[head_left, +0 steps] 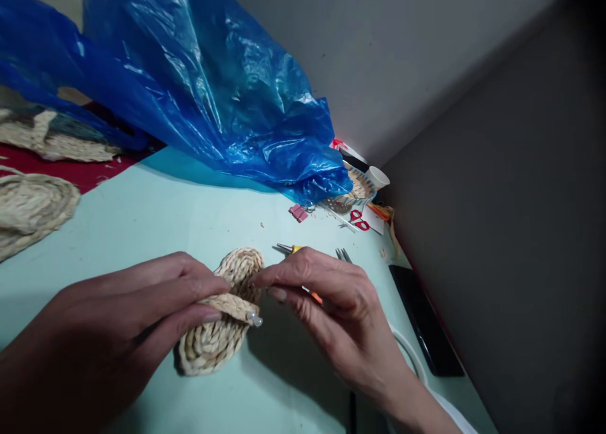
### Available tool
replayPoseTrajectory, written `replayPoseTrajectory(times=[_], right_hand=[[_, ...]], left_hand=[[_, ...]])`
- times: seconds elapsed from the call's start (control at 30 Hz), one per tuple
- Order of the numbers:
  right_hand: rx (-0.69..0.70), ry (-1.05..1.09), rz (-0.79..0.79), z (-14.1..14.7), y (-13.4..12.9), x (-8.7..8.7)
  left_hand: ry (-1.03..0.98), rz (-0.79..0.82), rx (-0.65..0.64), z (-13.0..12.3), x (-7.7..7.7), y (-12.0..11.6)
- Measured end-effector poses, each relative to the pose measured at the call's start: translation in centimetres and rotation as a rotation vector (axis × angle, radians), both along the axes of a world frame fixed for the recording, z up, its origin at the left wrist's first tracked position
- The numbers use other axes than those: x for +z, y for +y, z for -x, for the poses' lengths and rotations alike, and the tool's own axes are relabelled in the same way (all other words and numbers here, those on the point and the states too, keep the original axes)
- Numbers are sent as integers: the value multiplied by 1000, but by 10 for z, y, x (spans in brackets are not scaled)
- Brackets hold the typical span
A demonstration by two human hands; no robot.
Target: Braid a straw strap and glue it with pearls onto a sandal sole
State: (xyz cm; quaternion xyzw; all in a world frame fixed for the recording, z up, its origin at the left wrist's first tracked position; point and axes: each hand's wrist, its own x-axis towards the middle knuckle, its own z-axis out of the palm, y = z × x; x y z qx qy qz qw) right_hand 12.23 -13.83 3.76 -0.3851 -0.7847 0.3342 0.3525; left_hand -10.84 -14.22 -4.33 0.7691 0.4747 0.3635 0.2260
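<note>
A small woven straw slipper lies on the pale green table, sole flat, with a braided strap across its middle. My left hand pinches the strap from the left between thumb and fingers. Shiny clear beads sit at the strap's right end. My right hand is closed in a pinch at the slipper's right edge, just above the beads. Whatever its fingertips hold is too small to make out. Behind the right hand, pliers with a yellow grip are partly hidden.
A blue plastic bag spreads across the back. Red-handled scissors, a pink binder clip, a basket and a white cup stand at back right. A black phone lies right; a larger woven piece lies left.
</note>
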Motion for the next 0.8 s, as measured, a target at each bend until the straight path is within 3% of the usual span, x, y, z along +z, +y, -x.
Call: replayPoseTrajectory(times=[0.13, 0.4, 0.53, 0.7, 0.8], right_hand=[[-61, 107, 17, 5, 0, 2], [-118, 182, 219, 6, -5, -2], [-113, 94, 58, 5, -13, -8], [-20, -67, -287, 6, -19, -9], [-20, -174, -369, 9, -19, -10]], left_hand=[[27, 63, 6, -1, 5, -1], [76, 127, 27, 2, 5, -2], [31, 5, 25, 0, 4, -1], [36, -16, -3, -2, 5, 0], [73, -33, -8, -1, 6, 0]])
